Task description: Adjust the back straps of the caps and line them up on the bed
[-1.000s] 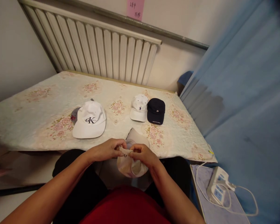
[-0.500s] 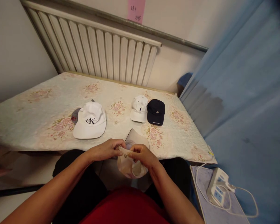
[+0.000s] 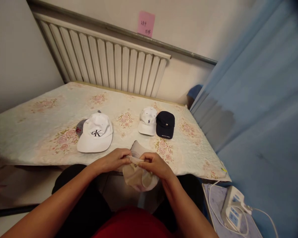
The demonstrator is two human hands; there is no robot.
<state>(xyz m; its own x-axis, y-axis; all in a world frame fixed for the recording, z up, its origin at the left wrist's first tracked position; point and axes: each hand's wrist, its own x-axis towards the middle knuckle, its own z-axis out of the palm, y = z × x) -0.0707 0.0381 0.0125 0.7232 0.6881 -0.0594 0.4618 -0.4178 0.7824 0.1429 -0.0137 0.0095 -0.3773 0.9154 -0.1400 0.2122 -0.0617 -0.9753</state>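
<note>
The left hand [image 3: 117, 159] and the right hand [image 3: 155, 165] met at the lower centre of the frame, the fingers of each pinched together on the edge of a beige cap [image 3: 132, 177]. The cap hung between them at the near edge of the bed [image 3: 39, 127], its brim pointing up the frame and its hollow crown below the fingers. The part pinched seemed to be the rear band, though the fingertips hid some of it.

On the bed's flowered cover, left of centre, lay a large white cap [image 3: 96, 130] with dark letters on its front; a grey cap [image 3: 79, 127] showed partly behind its left side. At the centre right, a smaller white cap [image 3: 148, 119] sat right beside a dark navy cap [image 3: 165, 124], both brims toward the bottom of the frame.

A radiator [image 3: 114, 64] ran across the upper left, with a pink note [image 3: 146, 24] on the wall at the top centre. A blue curtain [image 3: 263, 109] filled the right side, and a white power strip [image 3: 233, 208] lay at the lower right.
</note>
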